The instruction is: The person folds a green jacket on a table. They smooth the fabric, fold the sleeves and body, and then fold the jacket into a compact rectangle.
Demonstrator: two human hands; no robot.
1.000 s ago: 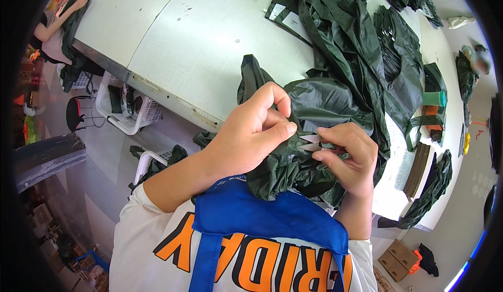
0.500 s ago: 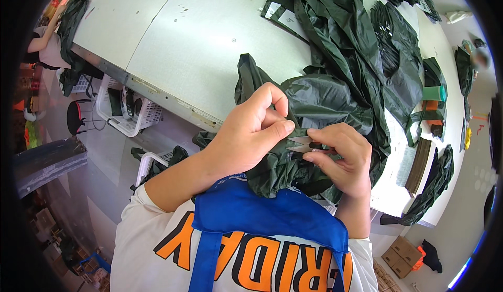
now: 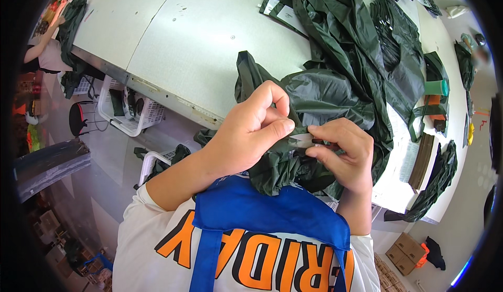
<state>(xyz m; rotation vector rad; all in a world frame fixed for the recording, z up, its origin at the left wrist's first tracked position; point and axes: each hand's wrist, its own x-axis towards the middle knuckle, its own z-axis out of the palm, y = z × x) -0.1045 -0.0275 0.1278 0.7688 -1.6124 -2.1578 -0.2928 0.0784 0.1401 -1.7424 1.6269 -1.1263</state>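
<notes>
Left hand [image 3: 251, 132] pinched the dark green fabric [image 3: 275, 172], while right hand [image 3: 346, 148] held small snips [image 3: 301, 142] against it. Slightly shiny and much wrinkled, this fabric lay bunched below the hands, reaching onto the tabletop [image 3: 194, 51].

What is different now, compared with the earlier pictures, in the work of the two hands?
The right-hand grip, with the small scissors, has moved slightly left, toward the left-hand grip. The blades, spread apart before, now look closed together. Nothing was visibly taken hold of or let go. The left-hand grip still pinches the dark green cloth in about the same place.
</notes>
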